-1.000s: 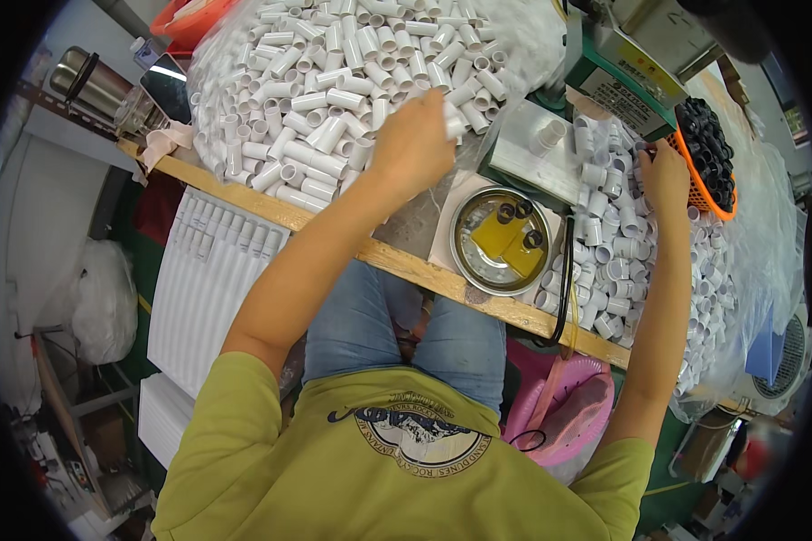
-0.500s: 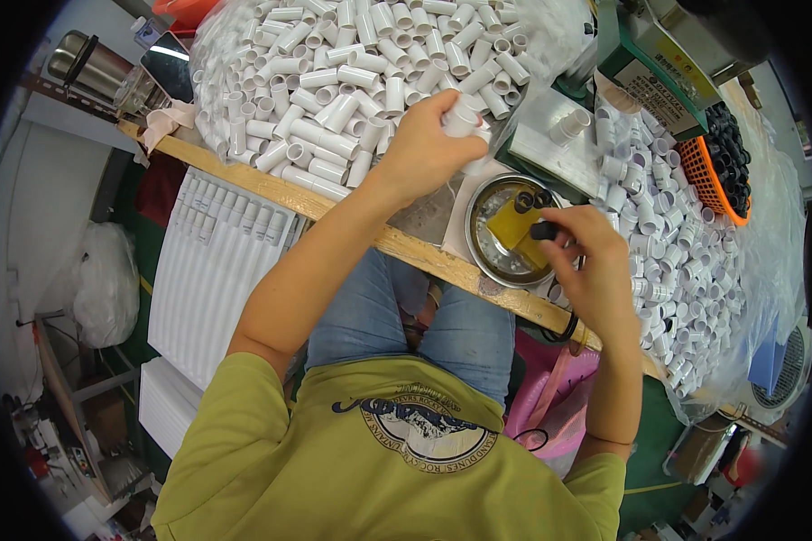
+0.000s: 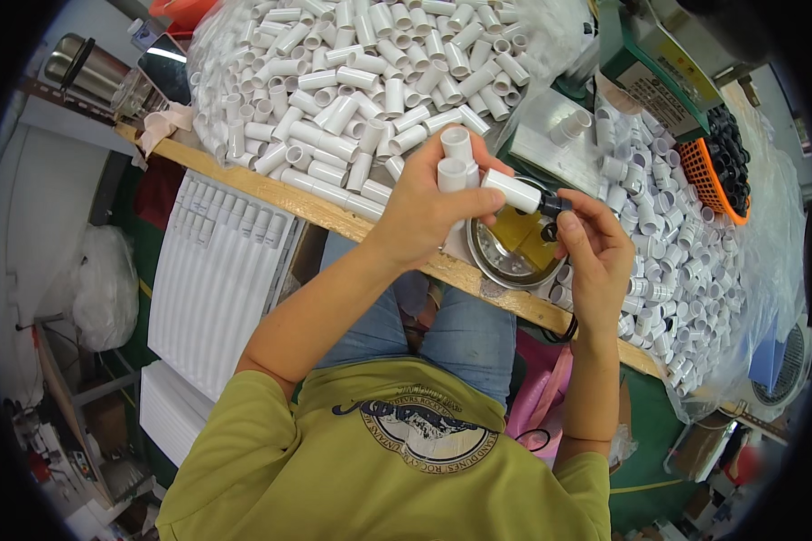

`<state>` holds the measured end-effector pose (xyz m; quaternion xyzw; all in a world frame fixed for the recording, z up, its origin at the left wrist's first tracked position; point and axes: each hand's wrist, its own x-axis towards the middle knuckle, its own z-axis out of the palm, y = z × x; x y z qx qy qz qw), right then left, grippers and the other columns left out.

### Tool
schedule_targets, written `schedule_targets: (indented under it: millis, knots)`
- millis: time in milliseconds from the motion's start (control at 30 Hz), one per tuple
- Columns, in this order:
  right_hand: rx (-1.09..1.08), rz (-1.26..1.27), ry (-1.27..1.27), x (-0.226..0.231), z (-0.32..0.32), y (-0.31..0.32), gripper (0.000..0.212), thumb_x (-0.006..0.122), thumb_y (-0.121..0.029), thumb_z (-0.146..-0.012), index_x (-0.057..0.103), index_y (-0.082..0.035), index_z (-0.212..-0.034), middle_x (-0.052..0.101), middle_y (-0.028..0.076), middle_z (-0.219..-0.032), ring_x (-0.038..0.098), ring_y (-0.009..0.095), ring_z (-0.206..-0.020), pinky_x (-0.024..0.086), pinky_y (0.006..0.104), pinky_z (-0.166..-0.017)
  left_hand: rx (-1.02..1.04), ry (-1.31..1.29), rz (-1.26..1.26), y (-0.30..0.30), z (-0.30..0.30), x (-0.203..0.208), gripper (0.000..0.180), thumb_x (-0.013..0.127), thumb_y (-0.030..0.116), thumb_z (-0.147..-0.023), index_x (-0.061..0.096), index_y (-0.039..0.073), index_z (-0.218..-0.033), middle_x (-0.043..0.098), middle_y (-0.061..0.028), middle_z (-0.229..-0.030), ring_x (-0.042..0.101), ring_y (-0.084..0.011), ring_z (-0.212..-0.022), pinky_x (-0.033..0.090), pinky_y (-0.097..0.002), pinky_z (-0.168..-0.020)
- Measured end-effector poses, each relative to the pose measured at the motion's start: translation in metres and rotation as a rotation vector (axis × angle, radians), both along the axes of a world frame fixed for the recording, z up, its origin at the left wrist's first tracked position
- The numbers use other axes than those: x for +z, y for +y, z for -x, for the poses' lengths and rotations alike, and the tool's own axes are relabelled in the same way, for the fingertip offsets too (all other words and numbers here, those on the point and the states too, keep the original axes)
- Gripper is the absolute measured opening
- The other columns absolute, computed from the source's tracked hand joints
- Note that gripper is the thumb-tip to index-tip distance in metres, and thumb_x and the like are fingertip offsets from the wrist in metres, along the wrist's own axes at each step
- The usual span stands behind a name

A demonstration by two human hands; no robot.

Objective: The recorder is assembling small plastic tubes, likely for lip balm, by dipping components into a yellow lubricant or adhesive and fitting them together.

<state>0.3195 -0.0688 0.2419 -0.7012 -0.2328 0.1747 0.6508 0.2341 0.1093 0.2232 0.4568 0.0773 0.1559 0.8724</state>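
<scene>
My left hand [image 3: 424, 203] is closed around a few short white plastic tubes. Two stand upright between the fingers, and a third white tube [image 3: 512, 191] lies sideways, pointing right. At that tube's right end, a black plug [image 3: 552, 206] is pinched in the fingertips of my right hand [image 3: 597, 252]. Plug and tube meet; how far one sits inside the other I cannot tell. Just below both hands is a round metal bowl [image 3: 489, 269] holding a yellow sponge-like block [image 3: 517, 236]. A small black ring-shaped piece [image 3: 549, 233] shows by the right fingers.
A heap of white tubes [image 3: 352, 77] covers the bench behind my left hand. On the right lie many white ring-like parts [image 3: 672, 270], with an orange basket [image 3: 705, 180] of black pieces. A green machine [image 3: 654, 81] stands far right. The wooden bench edge [image 3: 271, 191] runs before me.
My left hand has come back from the tube heap toward the bowl, with tubes in its grip. My right hand has lifted the black plug from over the bowl to a tube's end.
</scene>
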Motion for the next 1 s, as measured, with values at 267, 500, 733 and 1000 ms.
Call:
schedule_targets:
  millis: [267,500,733,1000]
  knots:
    - [0.094,-0.208,0.374,0.003,-0.012,-0.009,0.021,0.062,-0.013,-0.089,0.063,0.003,-0.103,0.063,0.003,-0.079,0.054,0.005,-0.064,0.044,0.0182,-0.057,0.364,-0.572,-1.332,-0.016,-0.009,0.006,0.026,0.07,-0.004,-0.068,0.056,0.004,-0.089,0.062,-0.0138,-0.09,0.06,-0.0303,-0.072,0.049,-0.0341,-0.063]
    - [-0.224,0.429,-0.702,0.028,-0.147,-0.031,0.025,0.062,-0.021,-0.085,0.066,0.002,-0.096,0.064,0.006,-0.07,0.057,0.012,-0.06,0.046,0.0263,-0.057,0.175,-0.026,-0.959,-0.015,-0.01,0.014,0.025,0.068,-0.002,-0.075,0.054,0.005,-0.094,0.059,-0.0049,-0.087,0.056,-0.0118,-0.076,0.045,-0.0245,-0.068]
    - [-0.148,0.502,-1.271,-0.011,-0.271,0.02,0.023,0.064,-0.02,-0.075,0.067,-0.002,-0.088,0.066,0.017,-0.083,0.064,0.034,-0.081,0.05,0.0422,-0.076,0.123,-0.008,-0.834,-0.016,-0.011,0.009,0.026,0.068,-0.001,-0.078,0.051,0.004,-0.098,0.059,-0.0032,-0.09,0.054,-0.0082,-0.079,0.045,-0.0225,-0.071]
    - [0.064,0.373,-0.878,-0.019,-0.247,0.049,0.028,0.064,-0.016,-0.073,0.066,-0.003,-0.097,0.068,0.016,-0.085,0.065,0.035,-0.074,0.051,0.0367,-0.073,0.109,0.04,-0.813,-0.018,-0.008,0.002,0.027,0.067,-0.001,-0.078,0.051,0.004,-0.099,0.059,-0.0036,-0.09,0.054,-0.0086,-0.08,0.045,-0.0225,-0.071]
